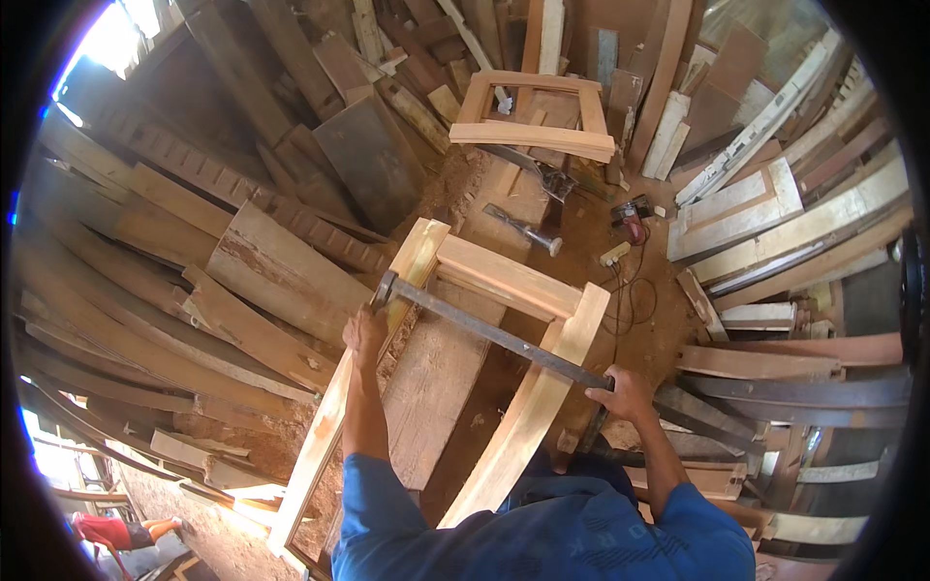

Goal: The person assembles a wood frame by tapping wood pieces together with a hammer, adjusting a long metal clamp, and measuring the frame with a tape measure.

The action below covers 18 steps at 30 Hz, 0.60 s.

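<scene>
A long grey metal bar clamp [494, 334] lies across a pale wooden frame [509, 276], from one side rail to the other. My left hand [364, 337] is closed round the clamp's jaw end, beside the frame's left rail. At the other end, just outside the right rail, my right hand [625, 395] grips the clamp with the thumb along the bar. Below that hand a dark part of the clamp hangs down, partly hidden by my clothing. The frame's crosspiece sits a little beyond the bar, and a worn bench plank [436, 407] shows beneath the rails.
Past the frame lie a hammer-like tool [523, 229] and a smaller assembled frame [533, 140]. A red and black power tool [635, 218], a pale socket block [614, 254] and a loose cord are on the right. Stacked boards [262, 281] line both sides. A person [116, 531] in red is at lower left.
</scene>
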Available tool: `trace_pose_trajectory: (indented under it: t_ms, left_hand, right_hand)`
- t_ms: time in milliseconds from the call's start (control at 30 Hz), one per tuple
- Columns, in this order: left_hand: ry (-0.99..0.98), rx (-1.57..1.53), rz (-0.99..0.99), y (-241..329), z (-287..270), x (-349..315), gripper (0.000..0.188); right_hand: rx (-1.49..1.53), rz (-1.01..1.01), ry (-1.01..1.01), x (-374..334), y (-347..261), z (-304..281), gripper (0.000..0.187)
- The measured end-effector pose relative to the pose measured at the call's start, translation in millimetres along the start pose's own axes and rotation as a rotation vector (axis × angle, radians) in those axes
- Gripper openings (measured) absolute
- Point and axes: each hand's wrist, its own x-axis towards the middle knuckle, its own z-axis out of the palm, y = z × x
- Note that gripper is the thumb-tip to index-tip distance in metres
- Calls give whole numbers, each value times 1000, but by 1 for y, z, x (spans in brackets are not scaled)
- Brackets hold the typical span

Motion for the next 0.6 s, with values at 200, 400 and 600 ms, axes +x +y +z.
trace_pose_trajectory:
  t_ms: [200, 400, 600]
  left_hand:
    - [164, -44, 92, 55, 10, 101, 48]
    - [77, 31, 103, 64, 12, 127, 53]
    - [-14, 135, 61, 53, 1, 132, 53]
  right_hand:
    - [28, -48, 123, 81, -12, -19, 67]
    - [73, -29, -13, 122, 17, -19, 64]
    - [109, -137, -120, 147, 15, -19, 64]
